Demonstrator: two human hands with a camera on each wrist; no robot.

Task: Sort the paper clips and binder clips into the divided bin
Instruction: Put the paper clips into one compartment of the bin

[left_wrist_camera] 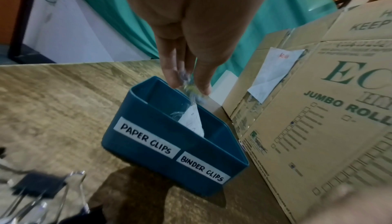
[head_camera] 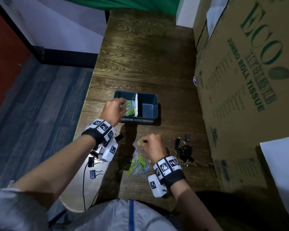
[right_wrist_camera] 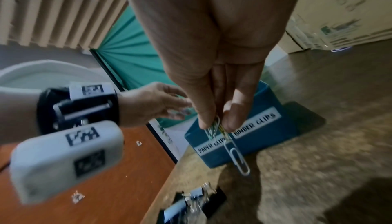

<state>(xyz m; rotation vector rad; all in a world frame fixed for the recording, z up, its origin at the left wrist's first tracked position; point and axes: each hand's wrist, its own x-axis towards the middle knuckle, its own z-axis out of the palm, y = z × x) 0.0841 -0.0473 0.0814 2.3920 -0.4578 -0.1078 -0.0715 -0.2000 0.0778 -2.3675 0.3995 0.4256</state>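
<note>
While left hand (head_camera: 113, 108) fingers pinch paper clips (left_wrist_camera: 186, 83) over bin (left_wrist_camera: 161, 157), right hand (head_camera: 153, 144) fingers pinch others.

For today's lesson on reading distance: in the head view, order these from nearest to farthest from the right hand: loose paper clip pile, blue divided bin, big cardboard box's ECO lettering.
From the right hand:
1. Loose paper clip pile, just below the hand.
2. Blue divided bin, ahead, up the table.
3. ECO lettering, far right, on the cardboard box.

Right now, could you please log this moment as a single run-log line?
left hand: dropping paper clips into bin | right hand: pinching paper clips | binder clips: on table, unsorted
</note>
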